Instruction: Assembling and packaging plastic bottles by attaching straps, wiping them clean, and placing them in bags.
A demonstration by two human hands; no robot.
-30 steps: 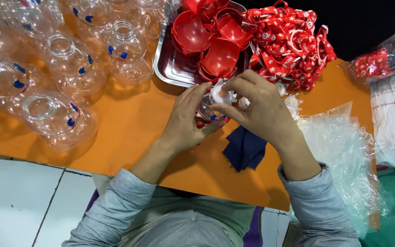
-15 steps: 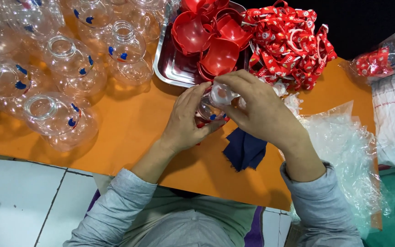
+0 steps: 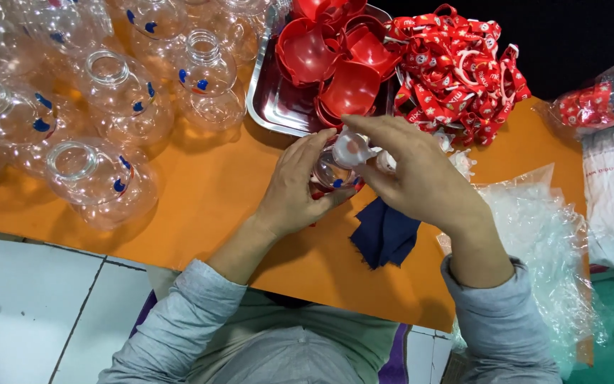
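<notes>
I had the clear jar [image 3: 332, 173] held over the orange table [image 3: 200, 206], left hand [image 3: 293, 188] wrapped around its side, right hand [image 3: 421, 178] pinching a small white piece [image 3: 353, 149] at its top. Blue cloth [image 3: 384, 233] lay just below. Steel tray [image 3: 278, 107] of red parts [image 3: 335, 64] sat behind, empty jars [image 3: 101, 181] left, red ribbons [image 3: 460, 71] right.
</notes>
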